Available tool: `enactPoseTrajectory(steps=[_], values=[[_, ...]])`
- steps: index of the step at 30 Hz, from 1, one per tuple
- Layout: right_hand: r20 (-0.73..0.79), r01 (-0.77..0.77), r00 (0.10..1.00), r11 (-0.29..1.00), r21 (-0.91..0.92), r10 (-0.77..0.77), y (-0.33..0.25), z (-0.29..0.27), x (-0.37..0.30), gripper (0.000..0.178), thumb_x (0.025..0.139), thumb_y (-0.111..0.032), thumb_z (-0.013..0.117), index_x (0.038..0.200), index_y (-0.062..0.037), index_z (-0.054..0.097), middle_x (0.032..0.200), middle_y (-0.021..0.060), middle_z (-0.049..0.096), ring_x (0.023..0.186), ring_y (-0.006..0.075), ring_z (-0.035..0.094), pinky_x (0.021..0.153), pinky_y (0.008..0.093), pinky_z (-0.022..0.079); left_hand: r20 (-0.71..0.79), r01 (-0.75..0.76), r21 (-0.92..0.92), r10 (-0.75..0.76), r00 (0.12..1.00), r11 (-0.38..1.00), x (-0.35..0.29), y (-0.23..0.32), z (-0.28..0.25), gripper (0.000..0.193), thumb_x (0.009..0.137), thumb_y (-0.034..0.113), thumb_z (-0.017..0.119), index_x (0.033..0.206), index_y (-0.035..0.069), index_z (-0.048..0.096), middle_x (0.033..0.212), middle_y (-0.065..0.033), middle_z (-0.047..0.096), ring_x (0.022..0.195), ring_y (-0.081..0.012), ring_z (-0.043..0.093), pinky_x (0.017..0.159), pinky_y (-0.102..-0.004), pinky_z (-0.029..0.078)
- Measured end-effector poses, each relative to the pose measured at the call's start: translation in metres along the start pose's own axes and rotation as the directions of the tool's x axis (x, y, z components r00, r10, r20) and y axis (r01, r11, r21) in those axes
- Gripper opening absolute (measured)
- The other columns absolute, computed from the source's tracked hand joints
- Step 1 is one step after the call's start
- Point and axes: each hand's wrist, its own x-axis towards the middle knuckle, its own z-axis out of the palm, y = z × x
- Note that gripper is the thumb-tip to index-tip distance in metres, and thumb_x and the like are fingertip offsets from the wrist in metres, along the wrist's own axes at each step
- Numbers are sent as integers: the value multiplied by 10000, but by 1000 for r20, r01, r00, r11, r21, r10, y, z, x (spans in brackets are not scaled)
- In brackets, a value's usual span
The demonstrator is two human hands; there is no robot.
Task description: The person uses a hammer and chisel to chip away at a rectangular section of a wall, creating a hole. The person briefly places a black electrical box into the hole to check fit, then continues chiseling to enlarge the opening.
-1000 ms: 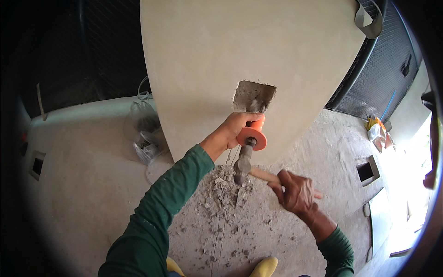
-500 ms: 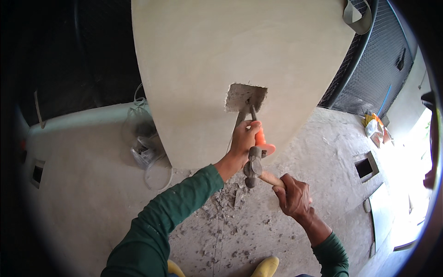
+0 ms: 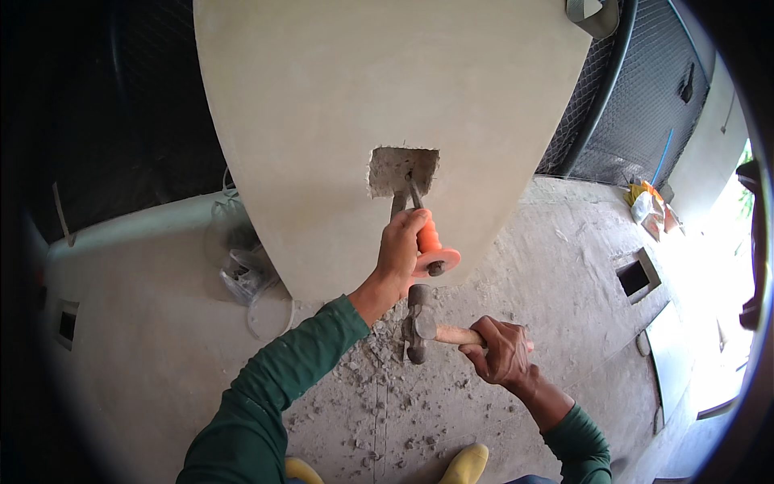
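Note:
My left hand point(image 3: 397, 252) is closed round the orange grip of a cold chisel point(image 3: 429, 237). The chisel's tip reaches into a rough square hole point(image 3: 401, 165) cut in the pale wall point(image 3: 387, 89). A round orange guard sits at its near end, with the metal striking head showing. In my right hand point(image 3: 501, 348) is the wooden handle of a ball-peen hammer point(image 3: 418, 323). Its steel head hangs just below the chisel's end, apart from it. Below the hole, a narrow groove point(image 3: 398, 205) runs down the wall, partly hidden behind my left hand.
Broken rubble point(image 3: 379, 395) litters the floor around my yellow boots point(image 3: 466, 465). Clear plastic bags point(image 3: 242, 270) lie left of the wall. Floor openings point(image 3: 635, 276) gape at both sides; a flat panel point(image 3: 669, 359) lies at right. Dark mesh point(image 3: 645, 97) stands behind.
The hammer head has dropped back from beside the chisel's end, toward me. My left hand keeps the chisel in the hole. The whole view has shifted slightly.

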Motion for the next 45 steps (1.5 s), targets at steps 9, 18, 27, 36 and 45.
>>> enactPoseTrajectory(steps=[9,18,27,36,45], values=[[-194,54,981,993,103,-34,-8,-8,7,430,1002,-443,620,856,-41,582,642,119,514,493,319,547,479,409,431,92,229,-437,-210,973,870,11,-1,9,301,1046,340,558,1181,74,599,1126,-71,651,1000,-201,675,877,-408,594],[-266,95,960,995,29,-84,-1,-16,6,363,962,-362,573,885,-7,584,693,119,539,539,298,556,490,381,429,59,142,-687,-140,988,713,29,-16,31,210,1085,198,487,974,56,595,965,-53,603,873,-173,626,876,-343,563],[-407,170,913,930,326,-24,2,6,12,648,1014,-701,315,935,-65,413,635,23,388,457,86,357,416,258,294,64,253,-614,-272,960,748,27,13,21,331,1135,239,402,916,67,582,895,-29,596,810,-125,578,846,-301,551],[-379,24,922,967,253,76,3,13,22,579,1087,-563,260,817,-77,421,588,11,411,469,85,353,434,282,277,76,229,-584,-229,971,778,23,7,25,289,1118,287,481,933,102,604,898,10,594,845,-106,585,871,-281,528],[-185,-293,929,942,162,321,-19,-12,31,583,1105,-418,235,1020,68,546,595,18,464,481,135,426,474,314,361,59,208,-650,-225,973,731,24,12,30,321,1123,286,444,906,91,578,871,-5,572,813,-115,564,811,-320,532]])
